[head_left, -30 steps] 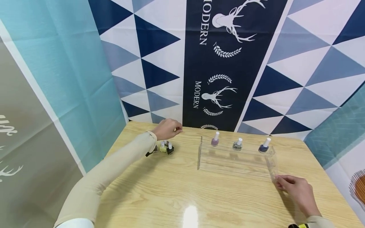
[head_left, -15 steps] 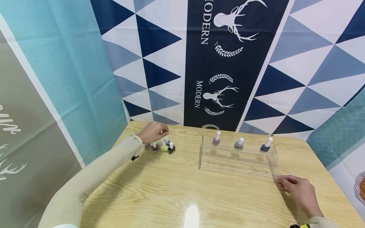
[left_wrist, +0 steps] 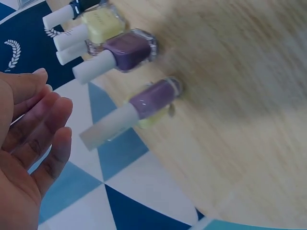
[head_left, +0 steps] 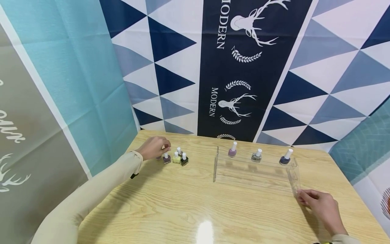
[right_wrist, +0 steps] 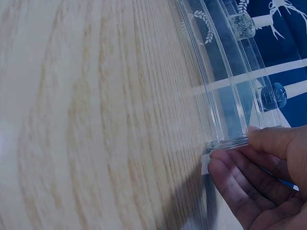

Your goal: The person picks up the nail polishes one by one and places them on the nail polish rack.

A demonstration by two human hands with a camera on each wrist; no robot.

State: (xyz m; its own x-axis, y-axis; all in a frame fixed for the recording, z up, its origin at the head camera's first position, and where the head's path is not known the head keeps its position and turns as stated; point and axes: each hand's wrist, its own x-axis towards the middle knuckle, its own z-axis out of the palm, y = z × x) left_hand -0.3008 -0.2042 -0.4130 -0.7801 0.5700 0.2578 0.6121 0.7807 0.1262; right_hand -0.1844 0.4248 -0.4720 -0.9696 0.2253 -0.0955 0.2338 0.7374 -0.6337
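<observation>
My left hand (head_left: 154, 147) hovers by a cluster of nail polish bottles, its fingers loosely bent with nothing between them. In the left wrist view the fingers stay apart from a purple bottle (left_wrist: 153, 99), a dark purple bottle (left_wrist: 128, 50) and a yellow bottle (left_wrist: 103, 24). A black bottle (head_left: 184, 160) stands at the cluster's right side; others are partly hidden. My right hand (head_left: 321, 206) pinches the near right corner of a clear acrylic rack (head_left: 253, 184). Along the rack's back tier stand a mauve bottle (head_left: 232, 151), a glittery grey bottle (head_left: 256, 156) and a navy bottle (head_left: 285, 159).
The wooden table (head_left: 158, 203) reaches back to a patterned cloth wall (head_left: 173, 84). A teal cloth (head_left: 88, 78) hangs at the left. Beyond the table's right edge, a round brown-and-white object is partly in view.
My left hand has moved left and slightly toward me, from beyond the cluster to its left side, uncovering several bottles. The right hand keeps its grip on the rack.
</observation>
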